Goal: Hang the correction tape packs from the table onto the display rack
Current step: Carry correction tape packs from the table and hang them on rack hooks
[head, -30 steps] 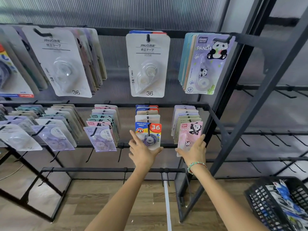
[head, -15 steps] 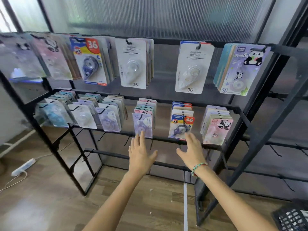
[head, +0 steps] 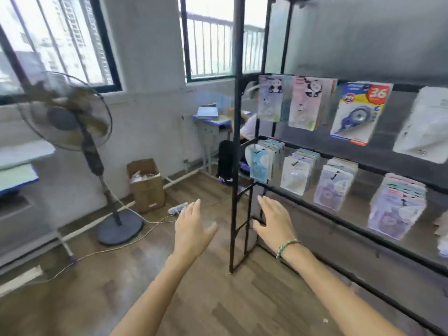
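Both hands empty, fingers spread wide: left hand [head: 191,229] and right hand [head: 274,223] flank the rack [head: 236,146] post, packs [head: 351,112] at 2 o'clock.

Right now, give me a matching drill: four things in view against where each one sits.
Things:
1. standing fan
2. cardboard box
3. blue-and-yellow "36" pack
4. beaded bracelet

Places:
A. right wrist
B. top row of the display rack
C. floor by the wall, right of the fan
D. far left, under the window

Pairs: 1-D, 2-C, 3-B, 4-A
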`<control>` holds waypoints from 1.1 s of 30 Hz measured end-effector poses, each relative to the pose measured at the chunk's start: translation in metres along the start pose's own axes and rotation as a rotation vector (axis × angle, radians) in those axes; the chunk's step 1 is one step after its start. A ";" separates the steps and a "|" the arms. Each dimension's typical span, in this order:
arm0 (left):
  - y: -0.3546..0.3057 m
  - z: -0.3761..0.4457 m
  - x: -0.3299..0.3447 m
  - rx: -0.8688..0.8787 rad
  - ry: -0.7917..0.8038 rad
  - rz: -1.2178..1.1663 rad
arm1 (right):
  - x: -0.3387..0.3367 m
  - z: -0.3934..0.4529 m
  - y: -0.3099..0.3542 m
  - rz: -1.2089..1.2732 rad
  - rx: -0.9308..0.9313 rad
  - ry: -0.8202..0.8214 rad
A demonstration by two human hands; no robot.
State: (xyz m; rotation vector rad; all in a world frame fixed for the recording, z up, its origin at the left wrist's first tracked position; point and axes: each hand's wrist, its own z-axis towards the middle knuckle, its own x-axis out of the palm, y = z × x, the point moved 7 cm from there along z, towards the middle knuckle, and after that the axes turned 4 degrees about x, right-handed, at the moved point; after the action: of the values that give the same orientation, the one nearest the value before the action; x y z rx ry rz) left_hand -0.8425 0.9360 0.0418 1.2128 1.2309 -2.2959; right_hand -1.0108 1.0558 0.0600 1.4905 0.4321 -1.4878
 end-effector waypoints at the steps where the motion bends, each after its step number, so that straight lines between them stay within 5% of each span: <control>1: 0.025 -0.003 -0.020 -0.022 -0.029 0.019 | 0.015 0.008 0.030 -0.012 -0.042 0.015; 16: 0.335 -0.007 -0.221 -0.487 -0.274 0.228 | 0.202 0.111 0.402 0.058 -0.585 0.246; 33: 0.615 0.039 -0.411 -0.893 -0.496 0.279 | 0.354 0.232 0.762 0.173 -0.924 0.413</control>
State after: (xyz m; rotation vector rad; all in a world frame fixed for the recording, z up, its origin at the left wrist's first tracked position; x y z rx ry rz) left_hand -0.2630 0.4751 0.0275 0.4192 1.4911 -1.4125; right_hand -0.4682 0.3733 0.0606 1.0155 1.0393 -0.6513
